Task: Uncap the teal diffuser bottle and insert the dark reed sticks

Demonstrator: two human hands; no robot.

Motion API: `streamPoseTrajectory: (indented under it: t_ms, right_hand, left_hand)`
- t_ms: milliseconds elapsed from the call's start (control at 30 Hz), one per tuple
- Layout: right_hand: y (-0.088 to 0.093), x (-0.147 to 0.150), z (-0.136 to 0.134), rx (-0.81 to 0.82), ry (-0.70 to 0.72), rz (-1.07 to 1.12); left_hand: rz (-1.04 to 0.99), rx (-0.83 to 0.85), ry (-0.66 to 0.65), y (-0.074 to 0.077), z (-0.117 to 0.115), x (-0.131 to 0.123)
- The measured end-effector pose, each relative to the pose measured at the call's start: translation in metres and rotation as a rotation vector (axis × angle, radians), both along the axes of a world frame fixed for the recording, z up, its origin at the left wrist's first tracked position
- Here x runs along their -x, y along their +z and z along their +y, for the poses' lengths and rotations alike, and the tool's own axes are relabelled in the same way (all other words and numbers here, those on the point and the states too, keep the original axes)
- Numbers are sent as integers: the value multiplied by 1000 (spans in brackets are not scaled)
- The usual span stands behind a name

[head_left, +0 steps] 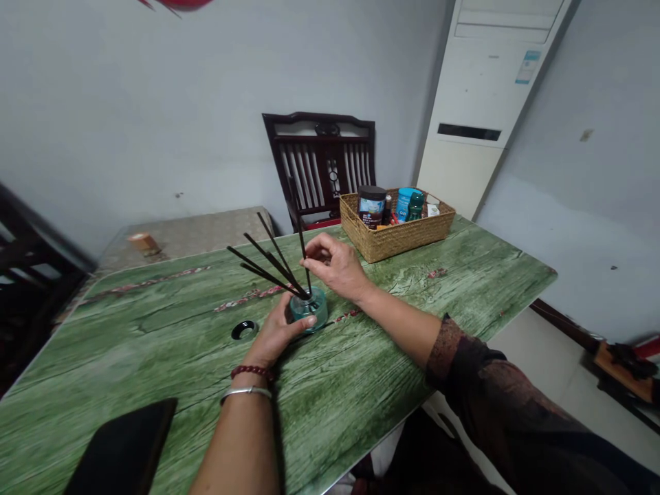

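Observation:
A small teal glass diffuser bottle (pixel 312 309) stands on the green wood-grain table (pixel 155 344). Several thin black reed sticks (pixel 268 262) fan out of its neck to the upper left. My left hand (pixel 276 333) wraps around the bottle's base, thumb on its front. My right hand (pixel 337 265) hovers just above and to the right, pinching the top of one upright reed stick (pixel 304 258) between fingers and thumb. A black ring-shaped cap (pixel 244 330) lies on the table left of my left hand.
A wicker basket (pixel 397 237) with jars and bottles stands at the table's far right. A dark wooden chair (pixel 322 165) is behind the table, a white air conditioner (pixel 489 96) in the corner. A black flat object (pixel 124 450) lies at the near left.

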State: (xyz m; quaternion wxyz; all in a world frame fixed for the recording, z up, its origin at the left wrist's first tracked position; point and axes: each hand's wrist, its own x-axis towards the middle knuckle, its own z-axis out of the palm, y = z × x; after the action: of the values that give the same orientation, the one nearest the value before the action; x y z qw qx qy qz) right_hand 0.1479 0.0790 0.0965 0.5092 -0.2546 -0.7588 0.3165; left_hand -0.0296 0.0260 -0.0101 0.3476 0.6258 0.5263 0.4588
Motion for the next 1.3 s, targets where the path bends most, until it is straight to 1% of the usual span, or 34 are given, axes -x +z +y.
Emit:
streamPoseTrajectory:
  t_ms: [167, 267, 333, 400, 467, 567, 633, 700, 767, 867, 933, 1067, 1133, 1200, 1300]
  right_hand:
    - [-22, 9, 8, 8, -34, -85]
    - [-33, 14, 10, 20, -65, -171]
    - [-38, 11, 10, 17, -77, -225]
    - [-43, 2, 11, 20, -94, -259]
    - [-51, -14, 13, 34, -136, -268]
    - [-75, -43, 22, 89, -234, -305]
    - [-96, -59, 29, 175, -311, -379]
    - [-113, -68, 35, 248, -344, -399]
    - [-123, -72, 39, 282, -342, -394]
    - [-126, -73, 43, 307, -316, -383]
    - [-126, -73, 45, 334, -295, -367]
    - [-126, -73, 47, 379, -262, -349]
    - [-126, -72, 46, 394, -252, -344]
    - [-125, -72, 45, 402, -245, -343]
    - [-123, -70, 43, 401, -240, -346]
  left_hand:
    - [-63, 10, -75, -1, -1, 1]
    - [-76, 0, -56, -1, 0, 0]
    - [-90, -6, -31, -1, 0, 0]
    - [-105, 4, -29, -1, 0, 0]
    - [-113, 28, -41, -1, -1, 1]
    - [-88, 65, -35, 2, -6, 0]
    - [-53, 67, -17, 6, -10, -2]
    - [11, 49, 20, 11, -14, -5]
    - [98, 37, 71, 15, -16, -9]
    - [208, 49, 146, 21, -16, -17]
    - [247, 50, 197, 21, -15, -24]
    - [283, -17, 385, 16, -17, -36]
    - [272, -35, 455, 13, -17, -37]
    - [254, -27, 463, 13, -12, -35]
    - [220, 2, 437, 16, 6, -24]
